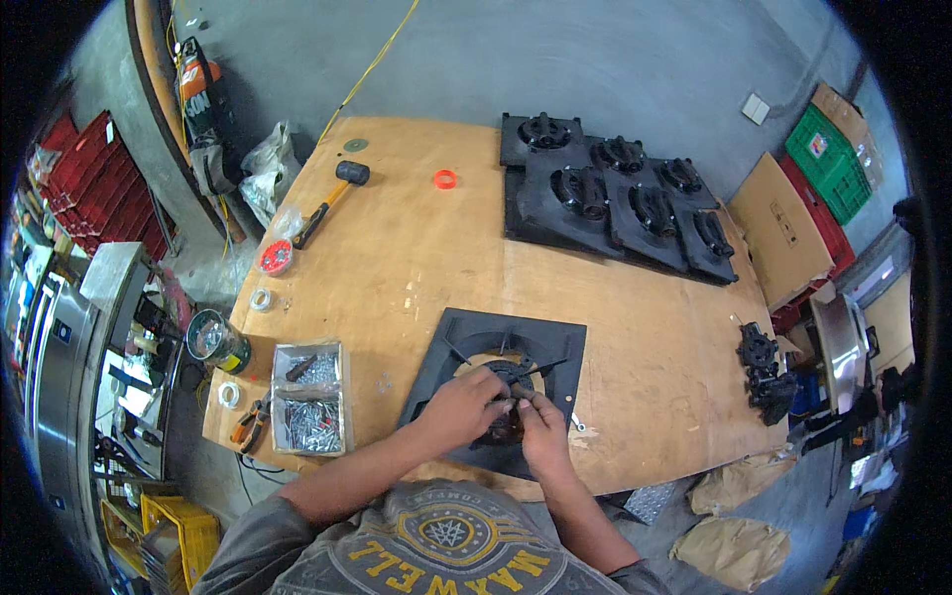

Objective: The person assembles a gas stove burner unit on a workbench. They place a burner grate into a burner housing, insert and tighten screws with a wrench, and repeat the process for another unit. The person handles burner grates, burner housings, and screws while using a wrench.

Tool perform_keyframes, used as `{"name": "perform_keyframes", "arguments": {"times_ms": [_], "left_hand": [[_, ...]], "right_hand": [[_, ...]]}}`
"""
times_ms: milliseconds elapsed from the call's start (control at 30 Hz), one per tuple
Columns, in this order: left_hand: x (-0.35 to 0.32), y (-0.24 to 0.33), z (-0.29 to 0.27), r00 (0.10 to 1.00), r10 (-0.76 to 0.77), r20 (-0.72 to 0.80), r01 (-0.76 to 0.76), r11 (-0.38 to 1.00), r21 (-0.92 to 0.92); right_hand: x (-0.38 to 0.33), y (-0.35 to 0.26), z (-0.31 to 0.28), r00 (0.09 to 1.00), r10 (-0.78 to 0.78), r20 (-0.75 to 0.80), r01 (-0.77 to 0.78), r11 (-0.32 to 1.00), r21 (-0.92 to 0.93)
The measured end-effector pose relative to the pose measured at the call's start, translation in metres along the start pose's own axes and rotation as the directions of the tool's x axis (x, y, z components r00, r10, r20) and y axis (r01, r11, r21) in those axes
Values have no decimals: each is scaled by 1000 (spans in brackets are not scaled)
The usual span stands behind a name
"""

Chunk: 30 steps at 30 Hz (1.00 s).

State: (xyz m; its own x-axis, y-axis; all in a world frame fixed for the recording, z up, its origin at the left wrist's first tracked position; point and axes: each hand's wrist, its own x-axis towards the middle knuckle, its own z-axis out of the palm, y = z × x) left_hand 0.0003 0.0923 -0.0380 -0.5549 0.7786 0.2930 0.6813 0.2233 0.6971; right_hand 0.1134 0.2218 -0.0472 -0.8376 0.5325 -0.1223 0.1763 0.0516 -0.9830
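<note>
A black square stove plate (455, 327) with a round opening lies at the table's front, just ahead of my body. In its opening sits a dark cast burner (514, 371), with arms reaching out to the plate around it. My left hand (464, 405) is closed, its fingers curled over the near side of the burner. Beside it, my right hand (542, 424) pinches with thumb and fingertips close to the left fingers. Whatever small dark part is between the fingertips is too hidden to name. A small wrench-like metal piece (579, 422) lies right of the plate.
Left on the wooden table (387, 268) are a divided box of screws (312, 399), pliers (254, 426), a can (218, 342), tape rolls (229, 395) and a mallet (332, 201). Several black burner plates (615, 203) lie far right; loose burners (762, 372) sit at the right edge.
</note>
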Motion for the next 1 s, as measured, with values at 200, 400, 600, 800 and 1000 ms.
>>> {"name": "perform_keyframes", "arguments": {"times_ms": [200,400,600,800,1000], "left_hand": [[55,-29,39,875,-467,127,465,741,-484],[79,-41,97,926,-373,-64,368,927,-71],[82,-49,104,927,-374,-13,374,926,53],[90,-52,92,956,-272,105,227,921,316],[101,-56,93,929,-294,226,175,884,432]], "right_hand": [[22,-1,-47,984,27,-175,7,982,191],[65,58,-100,926,200,-319,-101,949,299],[112,134,-82,859,501,106,-417,565,712],[126,149,-66,883,445,147,-418,607,676],[117,119,-66,893,434,122,-407,658,633]]}}
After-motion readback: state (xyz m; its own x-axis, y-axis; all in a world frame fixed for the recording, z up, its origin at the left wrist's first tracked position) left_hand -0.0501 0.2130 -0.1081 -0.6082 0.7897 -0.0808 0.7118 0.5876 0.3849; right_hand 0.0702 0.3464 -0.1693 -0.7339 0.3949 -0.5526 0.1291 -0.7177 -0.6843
